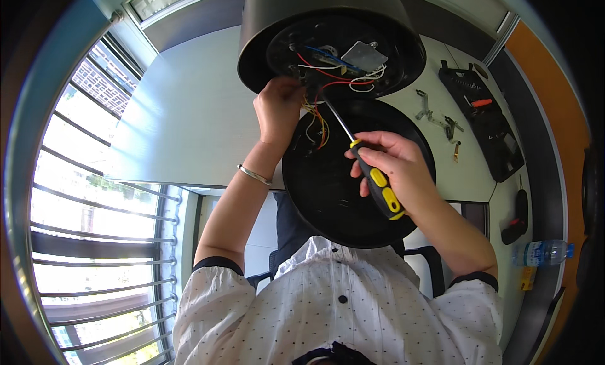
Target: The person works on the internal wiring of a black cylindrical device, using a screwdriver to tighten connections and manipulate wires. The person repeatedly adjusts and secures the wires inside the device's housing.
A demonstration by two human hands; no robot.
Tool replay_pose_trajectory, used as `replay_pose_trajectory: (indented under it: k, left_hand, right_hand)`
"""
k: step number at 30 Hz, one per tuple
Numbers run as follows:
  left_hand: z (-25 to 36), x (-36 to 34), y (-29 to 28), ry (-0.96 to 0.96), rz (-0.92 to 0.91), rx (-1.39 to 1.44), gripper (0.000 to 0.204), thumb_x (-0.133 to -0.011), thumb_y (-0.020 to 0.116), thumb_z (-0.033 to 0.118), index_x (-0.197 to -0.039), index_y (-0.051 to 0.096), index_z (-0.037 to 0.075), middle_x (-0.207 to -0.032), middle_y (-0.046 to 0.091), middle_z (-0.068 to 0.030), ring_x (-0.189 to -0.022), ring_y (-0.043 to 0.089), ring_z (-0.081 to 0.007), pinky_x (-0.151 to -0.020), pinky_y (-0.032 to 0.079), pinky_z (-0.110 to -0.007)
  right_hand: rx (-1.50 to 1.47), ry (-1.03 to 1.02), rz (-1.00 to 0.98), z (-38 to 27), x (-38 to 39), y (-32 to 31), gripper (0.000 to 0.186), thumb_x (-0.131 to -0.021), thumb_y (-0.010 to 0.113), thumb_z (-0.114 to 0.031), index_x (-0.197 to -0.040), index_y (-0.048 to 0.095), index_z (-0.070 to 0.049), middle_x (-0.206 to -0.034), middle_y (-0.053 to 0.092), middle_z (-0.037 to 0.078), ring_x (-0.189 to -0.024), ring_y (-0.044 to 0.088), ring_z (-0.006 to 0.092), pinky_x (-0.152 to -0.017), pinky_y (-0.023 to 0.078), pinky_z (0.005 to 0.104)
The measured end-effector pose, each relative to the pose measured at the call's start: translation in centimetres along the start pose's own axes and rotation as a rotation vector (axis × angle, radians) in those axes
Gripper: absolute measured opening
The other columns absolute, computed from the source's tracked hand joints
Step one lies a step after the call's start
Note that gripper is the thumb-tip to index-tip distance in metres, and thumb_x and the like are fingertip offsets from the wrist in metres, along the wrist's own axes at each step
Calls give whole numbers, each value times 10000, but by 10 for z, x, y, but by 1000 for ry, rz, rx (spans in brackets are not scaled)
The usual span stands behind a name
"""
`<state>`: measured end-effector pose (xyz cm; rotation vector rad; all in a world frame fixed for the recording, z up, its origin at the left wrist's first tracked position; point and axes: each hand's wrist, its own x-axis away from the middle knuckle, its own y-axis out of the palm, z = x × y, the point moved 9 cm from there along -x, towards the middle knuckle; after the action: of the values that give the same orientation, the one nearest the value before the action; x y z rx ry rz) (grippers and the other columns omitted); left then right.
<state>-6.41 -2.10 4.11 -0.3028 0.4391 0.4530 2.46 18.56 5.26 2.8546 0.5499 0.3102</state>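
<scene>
A dark, round appliance housing [321,18] lies tipped with its open underside toward me, showing red, blue and white wires [340,80] and a silver metal plate [364,55]. My left hand [277,111] is at its lower rim; the fingers are bent together in shadow, and what they pinch is unclear. Beside them hangs a bundle of yellow, red and white wires [321,127]. My right hand [397,165] grips a black and yellow screwdriver [380,187], its shaft slanting up to the rim near the left fingers. The tip is hard to make out. Below the housing sits a round black cover [353,204], partly over my lap.
Right of the housing, several small metal parts [435,117] lie on the light table [183,113]. Farther right are a black tool case [488,129] with a red-handled tool [481,103], a black and red tool [517,217] and a water bottle [542,253]. A barred window [101,239] is at left.
</scene>
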Motion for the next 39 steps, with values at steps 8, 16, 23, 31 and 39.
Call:
replay_pose_trajectory:
  k: [8,16,23,31,39]
  left_hand:
    - [-1,2,0,-49,-26,227,123,-762,648,-35,-870,592,-56,-710,661,-113,-618,641,-147,-557,516,-239]
    - [2,4,4,-156,-61,461,136,-775,640,-53,-892,574,-72,-775,655,-142,-648,649,-185,-576,558,-280]
    - [5,1,6,-181,-111,445,141,-795,617,-42,-928,592,-83,-818,660,-159,-714,663,-208,-622,573,-294]
    - [-2,1,7,-182,-156,331,194,-808,612,-20,-992,612,-82,-871,668,-172,-748,672,-231,-652,575,-311]
    - [2,-1,9,-187,-224,423,158,-807,595,-41,-961,625,-64,-836,668,-164,-735,675,-224,-643,590,-312]
  right_hand:
    - [869,-52,-128,-35,38,-14,256,-820,585,-42,-1071,572,13,-862,595,91,-727,606,174,-596,490,291]
    - [1317,-275,-185,-24,36,-6,256,-773,610,-17,-1023,569,19,-926,564,130,-836,605,296,-695,501,365]
    - [1595,-342,-224,8,29,-3,354,-798,613,-35,-1132,516,29,-950,552,137,-796,606,288,-700,513,346]
    - [1385,-448,-18,-19,40,-5,208,-757,570,37,-957,516,53,-798,541,159,-691,601,271,-599,521,342]
    - [1515,-199,-93,-4,33,-15,210,-803,612,-51,-971,522,35,-856,560,167,-716,608,290,-631,510,345]
